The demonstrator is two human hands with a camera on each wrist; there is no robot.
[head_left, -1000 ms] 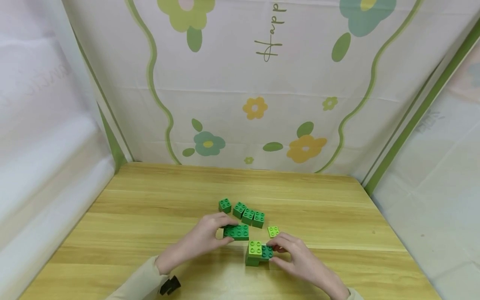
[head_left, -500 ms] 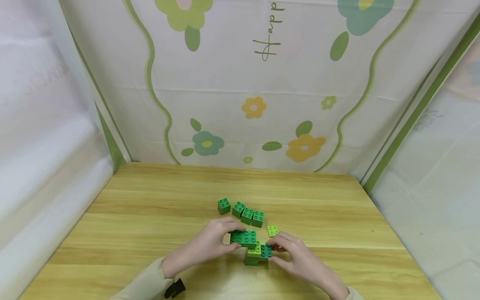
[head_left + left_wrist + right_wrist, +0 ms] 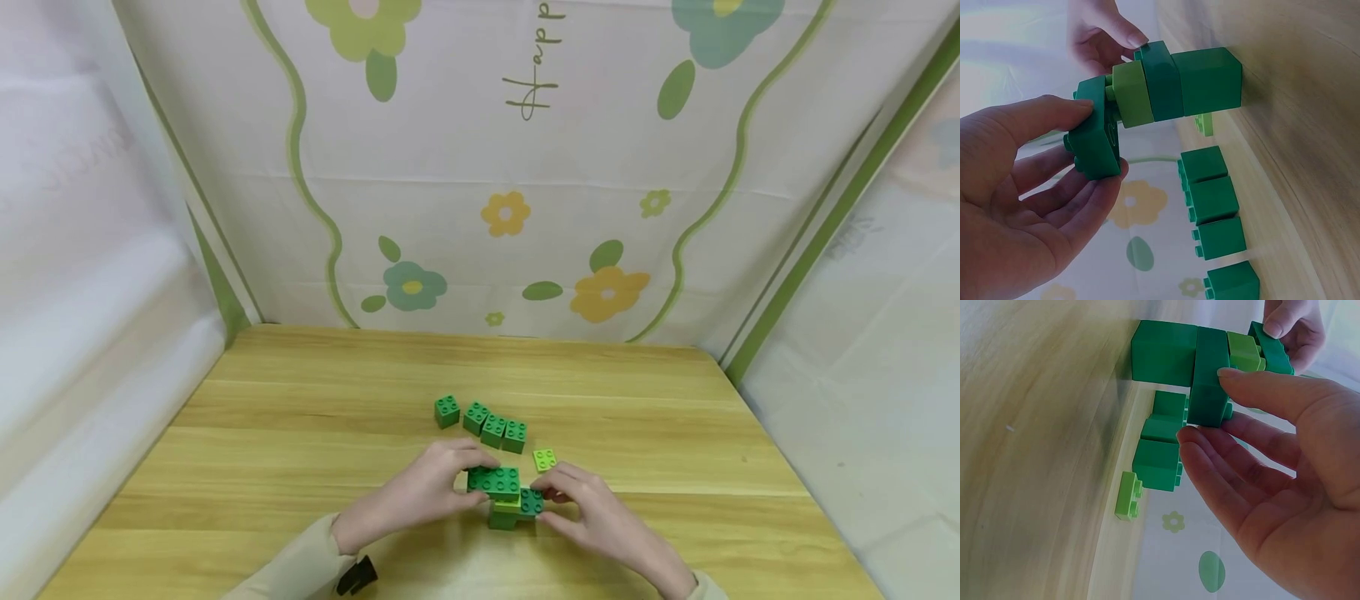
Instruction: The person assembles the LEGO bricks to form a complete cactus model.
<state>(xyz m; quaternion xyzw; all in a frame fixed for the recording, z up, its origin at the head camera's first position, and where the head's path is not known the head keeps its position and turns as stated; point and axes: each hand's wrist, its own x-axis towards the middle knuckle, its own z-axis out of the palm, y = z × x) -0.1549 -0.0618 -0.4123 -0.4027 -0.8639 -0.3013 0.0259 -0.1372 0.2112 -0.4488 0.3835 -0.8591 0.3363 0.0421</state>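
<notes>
My left hand (image 3: 423,492) pinches a long green building brick (image 3: 495,482) between thumb and fingers. That brick is at the top of a small stack, over a light green brick (image 3: 1131,94); in the left wrist view it is tilted, with studs visible in the gap between them. Under the light green brick lies a darker green brick (image 3: 1209,378) that juts out to the right, on a green block (image 3: 1163,355) standing on the table. My right hand (image 3: 592,517) holds the jutting end of the darker brick, thumb on one side and fingers on the other.
Behind the stack, several small green bricks (image 3: 492,429) stand on the wooden table (image 3: 300,417), one (image 3: 447,411) slightly apart at the left. A flat light green brick (image 3: 544,459) lies near my right fingers. A printed cloth (image 3: 450,150) hangs at the back and sides.
My left hand has moved right and slightly toward me, bringing the long green brick from beside the stack to over its light green brick. My right hand keeps its hold.
</notes>
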